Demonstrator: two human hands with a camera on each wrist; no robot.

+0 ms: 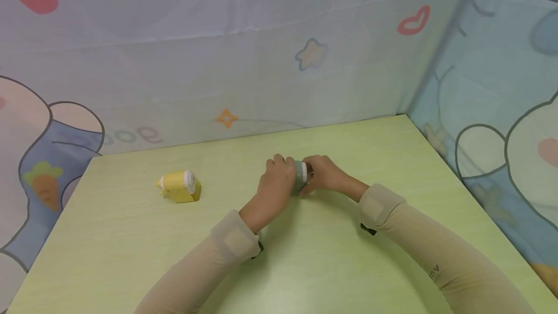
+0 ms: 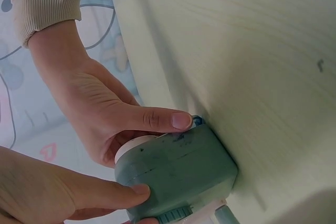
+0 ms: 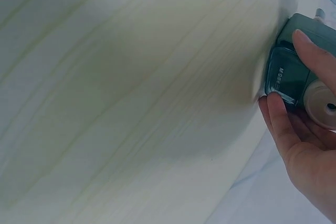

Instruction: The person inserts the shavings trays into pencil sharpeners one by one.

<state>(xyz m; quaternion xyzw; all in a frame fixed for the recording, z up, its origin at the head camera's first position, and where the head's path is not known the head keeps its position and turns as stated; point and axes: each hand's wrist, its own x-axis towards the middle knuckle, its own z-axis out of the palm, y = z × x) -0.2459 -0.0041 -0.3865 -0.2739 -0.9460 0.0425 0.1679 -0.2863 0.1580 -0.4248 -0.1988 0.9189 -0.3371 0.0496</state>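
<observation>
A green crank pencil sharpener (image 1: 299, 177) is held between both hands above the middle of the table, lying on its side. My left hand (image 1: 277, 181) grips its body from the left; in the left wrist view that thumb presses the green casing (image 2: 181, 169). On the other end, my right hand (image 1: 326, 173) holds the sharpener, its thumb (image 2: 165, 119) along the casing's edge. The right wrist view shows fingertips (image 3: 277, 100) at the corner of the dark clear shavings drawer (image 3: 289, 74), beside a pale round hub (image 3: 319, 103).
A yellow pencil sharpener (image 1: 179, 188) of similar build lies to the left on the pale green-yellow table (image 1: 305, 256). Cartoon-printed cloth walls (image 1: 196, 62) stand along the back and right sides.
</observation>
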